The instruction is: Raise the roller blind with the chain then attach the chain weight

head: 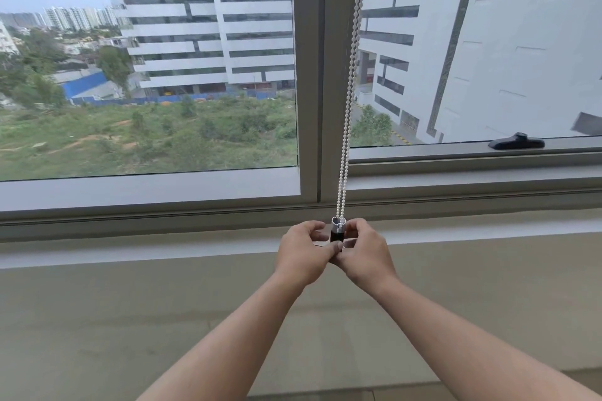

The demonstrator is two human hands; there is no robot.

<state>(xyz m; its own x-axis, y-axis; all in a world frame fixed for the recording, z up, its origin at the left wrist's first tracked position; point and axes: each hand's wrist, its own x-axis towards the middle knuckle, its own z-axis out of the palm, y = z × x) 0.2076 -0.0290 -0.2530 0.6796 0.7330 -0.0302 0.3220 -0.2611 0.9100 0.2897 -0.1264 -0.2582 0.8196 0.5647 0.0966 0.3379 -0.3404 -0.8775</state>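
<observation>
A white bead chain (351, 75) hangs in two strands down the grey window post, from the top edge of the view to my hands. Its lower end runs into the open top of a small chain weight (337, 231), dark with a silvery cap. My left hand (301, 251) and my right hand (365, 251) meet in front of the sill and pinch the weight from either side, thumbs touching below it. The roller blind itself is out of view above.
A grey window frame (312, 107) with a wide sill (163, 238) stands close in front. A black window handle (516, 142) lies on the right sash's lower rail. Beneath the sill, a plain beige wall (130, 319) drops away. Tall buildings and greenery show through the glass.
</observation>
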